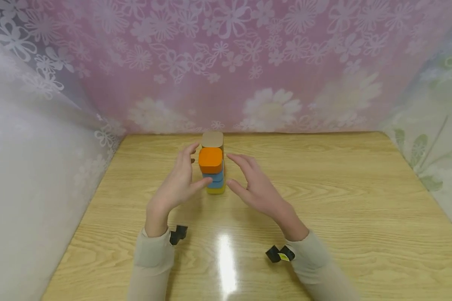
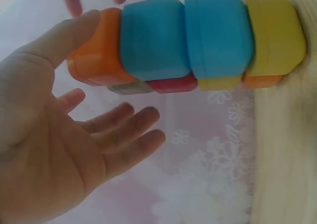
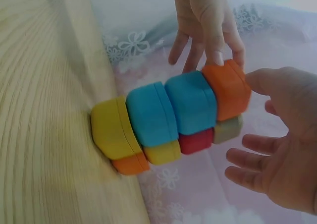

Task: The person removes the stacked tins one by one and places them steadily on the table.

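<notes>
Two stacks of rounded, square box-like pieces with seam lines stand one behind the other. In front, an orange piece [image 1: 210, 159] tops two blue pieces [image 3: 192, 102] and a yellow piece [image 3: 110, 127]. Behind it, a beige piece [image 1: 212, 138] sits above red [image 3: 195, 141], yellow and orange ones. My left hand [image 1: 178, 179] is at the left of the front stack, fingers spread, thumb tip right at the top orange piece in the wrist views. To the right, my right hand [image 1: 258, 188] has its fingers loosely extended, with its thumb close by that same piece.
The stacks stand on a wooden table [image 1: 324, 188], towards its back edge. A pink flowered cloth [image 1: 218, 104] hangs behind it, with pale cloth [image 1: 41, 167] along the left side. Black wrist devices [image 1: 178, 234] are worn at both sleeves.
</notes>
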The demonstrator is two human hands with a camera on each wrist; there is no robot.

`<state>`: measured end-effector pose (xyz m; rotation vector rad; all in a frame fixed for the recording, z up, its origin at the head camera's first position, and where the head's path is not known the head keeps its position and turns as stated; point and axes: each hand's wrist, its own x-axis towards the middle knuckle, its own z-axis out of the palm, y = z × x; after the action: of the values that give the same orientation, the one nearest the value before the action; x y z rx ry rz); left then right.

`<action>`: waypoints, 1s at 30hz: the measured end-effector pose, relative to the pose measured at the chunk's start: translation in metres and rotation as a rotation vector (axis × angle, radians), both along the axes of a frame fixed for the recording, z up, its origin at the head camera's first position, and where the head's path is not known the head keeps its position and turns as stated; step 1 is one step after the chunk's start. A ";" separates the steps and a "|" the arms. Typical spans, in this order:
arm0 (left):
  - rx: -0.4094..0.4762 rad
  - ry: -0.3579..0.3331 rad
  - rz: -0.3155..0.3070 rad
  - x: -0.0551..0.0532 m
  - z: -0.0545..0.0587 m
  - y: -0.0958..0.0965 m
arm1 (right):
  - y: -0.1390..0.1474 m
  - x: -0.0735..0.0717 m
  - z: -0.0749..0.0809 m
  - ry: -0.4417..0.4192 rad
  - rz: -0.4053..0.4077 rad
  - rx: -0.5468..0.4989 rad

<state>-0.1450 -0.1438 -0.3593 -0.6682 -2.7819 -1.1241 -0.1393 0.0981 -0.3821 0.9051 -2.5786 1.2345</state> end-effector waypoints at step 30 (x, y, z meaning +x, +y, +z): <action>0.194 -0.258 -0.109 -0.023 -0.037 -0.009 | -0.030 -0.019 -0.021 0.027 0.045 -0.070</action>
<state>-0.1680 -0.1530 -0.3967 -0.7059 -2.8142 -1.5822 -0.1582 0.0684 -0.4029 0.9639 -2.4908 1.3068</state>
